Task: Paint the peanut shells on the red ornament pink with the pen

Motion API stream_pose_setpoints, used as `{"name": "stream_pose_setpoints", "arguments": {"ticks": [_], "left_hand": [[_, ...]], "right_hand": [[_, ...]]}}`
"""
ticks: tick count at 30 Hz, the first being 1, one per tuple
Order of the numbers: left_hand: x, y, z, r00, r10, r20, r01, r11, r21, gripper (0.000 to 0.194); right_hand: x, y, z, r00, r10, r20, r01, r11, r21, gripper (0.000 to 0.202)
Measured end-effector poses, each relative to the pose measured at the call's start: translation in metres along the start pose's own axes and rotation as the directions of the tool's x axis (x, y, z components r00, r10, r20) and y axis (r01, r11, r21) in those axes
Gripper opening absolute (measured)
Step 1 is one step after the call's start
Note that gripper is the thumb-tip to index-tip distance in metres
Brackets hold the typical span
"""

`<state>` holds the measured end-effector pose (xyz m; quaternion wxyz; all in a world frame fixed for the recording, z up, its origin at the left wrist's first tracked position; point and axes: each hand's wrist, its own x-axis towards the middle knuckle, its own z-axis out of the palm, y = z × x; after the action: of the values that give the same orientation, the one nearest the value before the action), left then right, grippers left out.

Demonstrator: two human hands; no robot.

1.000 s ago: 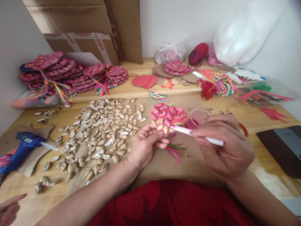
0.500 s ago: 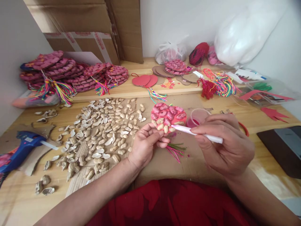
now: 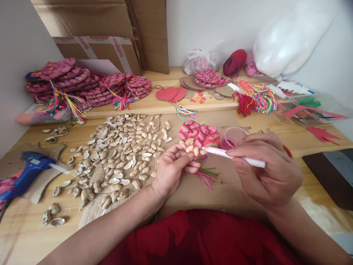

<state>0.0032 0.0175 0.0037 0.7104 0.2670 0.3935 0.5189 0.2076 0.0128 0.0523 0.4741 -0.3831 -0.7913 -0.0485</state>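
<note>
My left hand [image 3: 176, 163] grips the lower left edge of a round red disc [image 3: 200, 138] covered with peanut shells. The upper shells are coloured pink; those along the lower edge are still pale tan. My right hand [image 3: 268, 169] holds a white brush-like pen [image 3: 234, 156], its pink tip touching the disc at the lower shells. A pink and green tassel [image 3: 207, 176] shows below the disc. Just behind the pen, a clear plastic cup [image 3: 234, 137] holds pink liquid, partly hidden by my right hand.
Loose peanut shells [image 3: 118, 147] spread across the left of the table, with a blue glue gun [image 3: 34, 165] beyond them. Stacked pink peanut discs [image 3: 91, 82], red discs [image 3: 171, 94] and coloured tassels [image 3: 260, 97] line the raised back shelf. A dark flat object [image 3: 331, 175] lies at the right.
The whole view has shifted slightly, moving the table items a little rightward. Both hands keep their grips, and the pen tip stays at the disc's lower shells.
</note>
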Motion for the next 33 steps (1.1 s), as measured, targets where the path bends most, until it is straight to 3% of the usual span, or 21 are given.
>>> {"name": "stream_pose_setpoints", "arguments": {"ticks": [12,16,28,33], "left_hand": [[-0.0004,0.0009,0.0007,1.000,-0.006,0.022,0.005,1.000,0.003,0.029],[-0.0010,0.0007,0.0007,1.000,-0.001,0.023,0.001,1.000,0.004,0.029],[-0.0005,-0.0010,-0.0007,0.999,0.006,0.037,-0.006,1.000,0.010,0.030],[-0.0008,0.0000,-0.0002,0.999,0.001,0.032,-0.002,1.000,0.015,0.029]], "right_hand": [[-0.0009,0.0047,0.0010,0.996,0.085,0.003,-0.085,0.993,0.078,0.018],[-0.0014,0.0074,0.0013,0.991,0.119,-0.056,-0.115,0.991,0.069,0.019],[-0.0005,0.0067,0.0017,0.995,0.104,-0.003,-0.104,0.989,0.102,0.015],[-0.0008,0.0067,0.0011,0.992,0.122,-0.041,-0.119,0.990,0.079,0.018]]}}
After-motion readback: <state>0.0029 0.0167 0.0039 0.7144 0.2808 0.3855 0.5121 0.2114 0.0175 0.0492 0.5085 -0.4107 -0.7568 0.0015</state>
